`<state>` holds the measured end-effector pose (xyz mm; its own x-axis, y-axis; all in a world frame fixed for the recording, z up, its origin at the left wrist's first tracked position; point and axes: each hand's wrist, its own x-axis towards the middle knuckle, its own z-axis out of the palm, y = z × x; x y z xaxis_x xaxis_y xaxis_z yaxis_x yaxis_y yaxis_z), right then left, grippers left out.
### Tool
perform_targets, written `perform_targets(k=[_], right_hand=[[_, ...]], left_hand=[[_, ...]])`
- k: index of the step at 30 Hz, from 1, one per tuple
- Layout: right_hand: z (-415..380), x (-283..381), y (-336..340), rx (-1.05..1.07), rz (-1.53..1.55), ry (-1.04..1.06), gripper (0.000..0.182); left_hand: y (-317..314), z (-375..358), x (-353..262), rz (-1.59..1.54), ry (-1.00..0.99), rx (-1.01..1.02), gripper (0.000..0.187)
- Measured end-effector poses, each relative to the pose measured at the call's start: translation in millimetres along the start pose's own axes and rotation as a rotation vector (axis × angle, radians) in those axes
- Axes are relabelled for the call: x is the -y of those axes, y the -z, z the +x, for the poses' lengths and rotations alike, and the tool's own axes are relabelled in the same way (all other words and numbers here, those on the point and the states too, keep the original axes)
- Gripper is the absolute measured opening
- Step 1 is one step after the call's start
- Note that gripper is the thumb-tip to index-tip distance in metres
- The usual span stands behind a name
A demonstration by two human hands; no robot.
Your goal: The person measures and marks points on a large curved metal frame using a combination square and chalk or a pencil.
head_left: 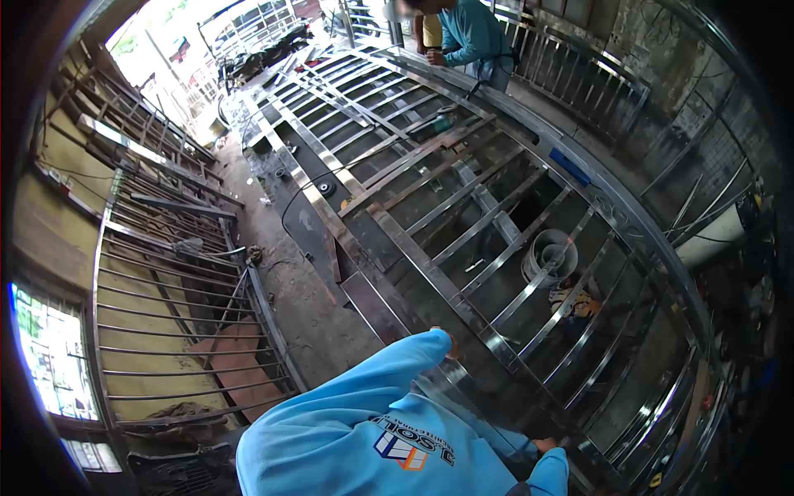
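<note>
A large frame of shiny metal tubes (436, 275) with many crossbars lies in front of me. My left hand (452, 345) is at the near end of the frame, by a long glossy tube (370, 299); the blue cuff hides most of its fingers. My right hand (545, 445) is lower and to the right, close to the near tubes of the same frame. Its fingers are small and dark in view, and I cannot make out what they hold, if anything. Blue sleeves cover both arms.
A grey bucket (551, 258) stands beneath the crossbars. A co-worker in a teal shirt (480, 37) is at the far right side of the frame. A barred metal panel (186, 331) leans at the left wall. A black disc (327, 188) and a blue piece (571, 167) lie farther off.
</note>
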<state>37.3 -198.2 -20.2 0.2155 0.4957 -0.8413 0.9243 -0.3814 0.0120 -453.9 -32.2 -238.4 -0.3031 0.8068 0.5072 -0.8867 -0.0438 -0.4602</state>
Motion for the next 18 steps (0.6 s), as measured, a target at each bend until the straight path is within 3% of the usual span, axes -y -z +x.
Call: perform_targets(k=[3,4,5,6,8,10,11,13,14,15,18], right_hand=[[7,29,2,0.097,0.056,-0.144,0.06],[17,35,-6,0.044,-0.002,-0.022,0.061],[14,52,-4,0.036,-0.003,0.102,0.062],[9,68,-3,0.026,-0.005,0.225,0.063],[46,85,-22,0.084,0.004,0.152,0.049],[71,108,-33,0.18,0.031,0.446,0.069],[73,111,-32,0.166,0.039,0.447,0.069],[71,145,-39,0.077,0.175,0.273,0.073],[66,151,-37,0.045,0.169,0.267,0.071],[56,156,-35,0.021,0.166,0.254,0.069],[29,174,-16,0.157,0.197,0.368,0.071]], left_hand=[[-12,12,5,0.172,0.181,-0.001,0.025],[-28,5,27,0.362,0.039,-0.102,0.026],[-35,16,34,0.355,0.04,-0.097,0.026],[-33,12,28,-0.1,-0.365,-0.116,0.03],[-12,-5,2,-1.041,-1.144,-0.146,0.038],[-14,2,2,-2.025,-1.871,-0.17,0.046],[-57,43,16,-2.031,-1.858,-0.187,0.046],[-216,133,119,-2.267,-1.961,-0.151,0.043],[-198,108,112,-2.588,-1.784,-0.428,0.046],[-205,107,113,-2.554,-1.803,-0.466,0.046],[-232,124,126,-2.104,-1.3,-1.624,0.025]])
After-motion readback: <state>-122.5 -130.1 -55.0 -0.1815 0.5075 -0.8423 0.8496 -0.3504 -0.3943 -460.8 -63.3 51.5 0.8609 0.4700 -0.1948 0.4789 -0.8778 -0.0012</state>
